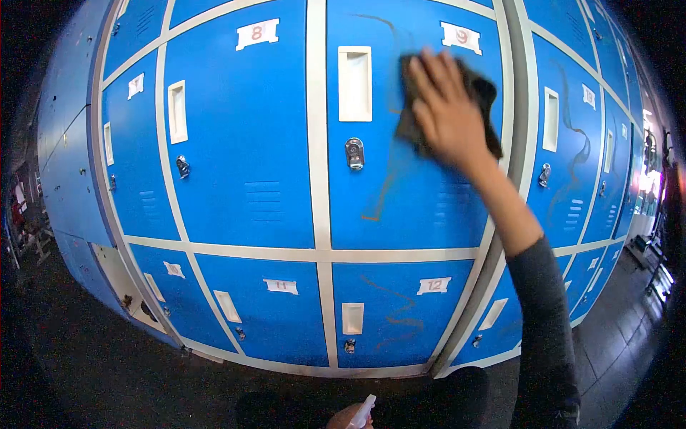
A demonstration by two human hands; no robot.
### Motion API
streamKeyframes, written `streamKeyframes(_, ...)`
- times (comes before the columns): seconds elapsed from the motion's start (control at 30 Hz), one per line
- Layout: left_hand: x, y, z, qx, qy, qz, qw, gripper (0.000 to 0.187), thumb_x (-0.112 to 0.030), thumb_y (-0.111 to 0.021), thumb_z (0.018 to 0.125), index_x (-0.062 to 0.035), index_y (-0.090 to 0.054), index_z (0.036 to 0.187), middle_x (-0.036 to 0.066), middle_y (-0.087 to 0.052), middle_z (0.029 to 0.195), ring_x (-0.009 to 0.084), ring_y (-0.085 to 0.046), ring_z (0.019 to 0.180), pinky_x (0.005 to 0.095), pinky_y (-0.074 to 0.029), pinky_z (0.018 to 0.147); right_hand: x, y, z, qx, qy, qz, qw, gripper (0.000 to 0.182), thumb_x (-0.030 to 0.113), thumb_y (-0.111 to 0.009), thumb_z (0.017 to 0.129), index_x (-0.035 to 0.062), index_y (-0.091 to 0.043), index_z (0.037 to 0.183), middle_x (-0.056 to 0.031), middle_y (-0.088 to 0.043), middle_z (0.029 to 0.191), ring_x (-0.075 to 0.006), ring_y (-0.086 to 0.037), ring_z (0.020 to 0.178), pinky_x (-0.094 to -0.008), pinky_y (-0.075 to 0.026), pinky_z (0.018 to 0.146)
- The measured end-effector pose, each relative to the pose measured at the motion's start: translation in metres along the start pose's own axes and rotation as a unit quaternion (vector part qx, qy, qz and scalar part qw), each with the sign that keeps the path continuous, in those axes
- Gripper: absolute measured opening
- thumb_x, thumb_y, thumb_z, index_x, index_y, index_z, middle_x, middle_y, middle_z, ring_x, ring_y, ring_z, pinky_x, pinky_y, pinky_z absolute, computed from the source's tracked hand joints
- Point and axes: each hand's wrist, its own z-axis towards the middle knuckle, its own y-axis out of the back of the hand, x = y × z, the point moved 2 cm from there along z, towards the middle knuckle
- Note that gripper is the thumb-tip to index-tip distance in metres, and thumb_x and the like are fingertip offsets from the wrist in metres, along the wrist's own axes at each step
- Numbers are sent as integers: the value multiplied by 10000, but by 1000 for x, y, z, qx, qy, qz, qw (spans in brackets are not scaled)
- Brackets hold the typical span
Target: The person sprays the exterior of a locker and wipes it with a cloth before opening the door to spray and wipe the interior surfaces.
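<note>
My right hand (449,114) presses a dark cloth (482,93) against the blue locker door (421,229) numbered 9, its fingers spread over the fabric. Brownish smear lines (379,196) run down this door, left of the cloth. A white recessed handle (355,84) and a metal lock (354,154) sit on the door's left side. At the bottom edge of the view, my left hand (344,417) is wrapped round a spray bottle with a white trigger head (363,412); the bottle's body is out of sight.
More blue lockers surround this one, including door 8 (243,143) and door 11 (264,322). Brown marks also show on door 12 (404,314) and on the door to the right (564,143). An open compartment (125,286) stands at lower left. Dark floor (614,350) lies below.
</note>
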Motion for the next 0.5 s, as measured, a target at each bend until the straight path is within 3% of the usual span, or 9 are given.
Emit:
streamKeyframes(0.07,-13,1,1,13,110,-52,993,375,-115,-597,774,-36,-545,1137,72,-572,753,167,-564,621,317,-469,586,-26,-5,23,-81,-43,-70,993,513,306,-470,875,116,-391,1345,-101,-303,1435,-305,-274,1328,-423,-330,1036)
streamKeyframes(0.13,-6,0,4,25,56,-10,998,372,-120,-588,782,-33,-544,1141,70,-573,738,166,-560,600,312,-468,574,-33,-4,35,-140,-36,-90,985,484,305,-434,900,164,-393,1361,-106,-237,1464,-320,-179,1357,-429,-212,1085)
streamKeyframes(0.17,-5,0,5,30,28,11,999,371,-123,-583,787,-32,-543,1144,69,-573,731,165,-559,589,310,-468,568,-29,-6,34,-145,-41,-78,985,502,313,-444,894,137,-387,1361,-123,-266,1449,-312,-226,1341,-441,-211,1078)
streamKeyframes(0.27,-31,3,8,32,96,-10,995,400,-115,-587,773,-32,-533,1160,86,-581,747,190,-570,616,332,-472,584,-4,-7,14,-71,-60,-48,994,545,320,-487,860,89,-384,1343,-116,-317,1426,-287,-294,1319,-447,-264,1064)
streamKeyframes(0.3,-26,4,8,29,56,17,998,416,-113,-590,766,-36,-529,1170,92,-581,759,201,-573,635,340,-473,595,7,-6,4,-50,-49,-10,998,577,331,-500,848,67,-371,1344,-130,-327,1417,-282,-310,1308,-462,-199,1083)
streamKeyframes(0.37,-6,4,6,26,-24,73,997,449,-109,-596,751,-45,-520,1189,104,-582,783,223,-579,671,357,-475,617,49,7,-32,67,-59,66,994,625,302,-514,832,35,-325,1365,-142,-266,1450,-295,-236,1350,-368,-462,901)
streamKeyframes(0.4,0,2,6,5,-83,89,993,464,-108,-598,745,-44,-515,1197,109,-580,794,238,-577,688,365,-476,631,64,10,-47,97,-47,67,992,663,280,-531,820,15,-289,1377,-154,-218,1468,-307,-190,1366,-309,-529,766)
streamKeyframes(0.47,4,-1,3,-40,-200,121,971,494,-106,-601,734,-44,-503,1215,120,-576,817,268,-574,722,381,-476,659,90,12,-82,161,-48,152,974,706,277,-547,814,8,-241,1391,-159,-160,1485,-317,-157,1374,-299,-534,753)
streamKeyframes(0.5,2,-1,2,-35,-194,117,973,502,-106,-600,735,-39,-497,1222,121,-574,825,275,-573,727,384,-476,662,105,17,-98,217,-37,159,962,719,237,-557,795,17,-236,1399,-172,-177,1478,-329,-163,1372,-352,-425,949)
